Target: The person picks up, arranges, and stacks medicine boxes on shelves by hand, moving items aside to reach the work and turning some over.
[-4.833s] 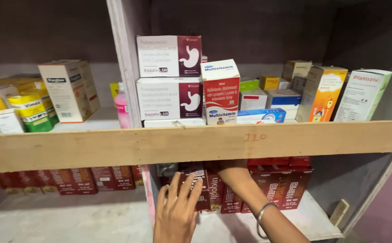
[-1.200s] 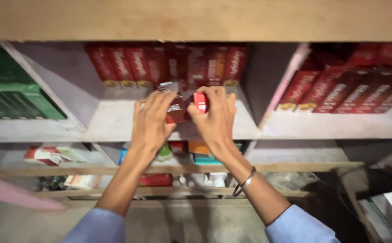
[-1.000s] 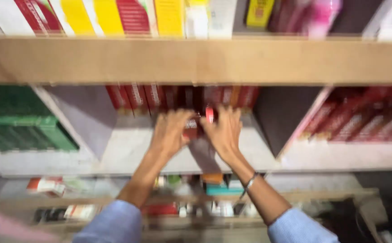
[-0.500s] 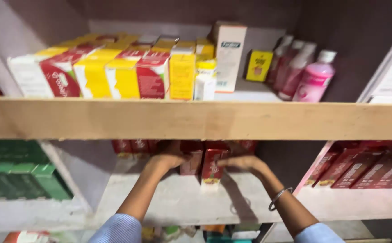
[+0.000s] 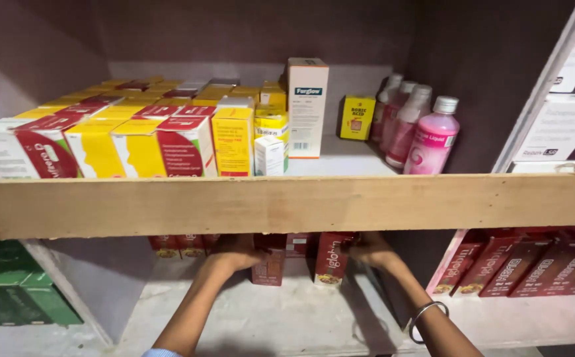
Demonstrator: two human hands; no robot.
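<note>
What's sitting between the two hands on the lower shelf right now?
In the head view, dark red cartons stand upright between the left hand and the right hand; the wooden shelf rail hides their tops.

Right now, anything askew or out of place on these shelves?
Mostly tidy. On the lower shelf, two dark red cartons by the left hand and right hand stand forward of the back row. Upstairs, one tall white carton sticks up above its neighbours. No spills or damage visible.
</note>
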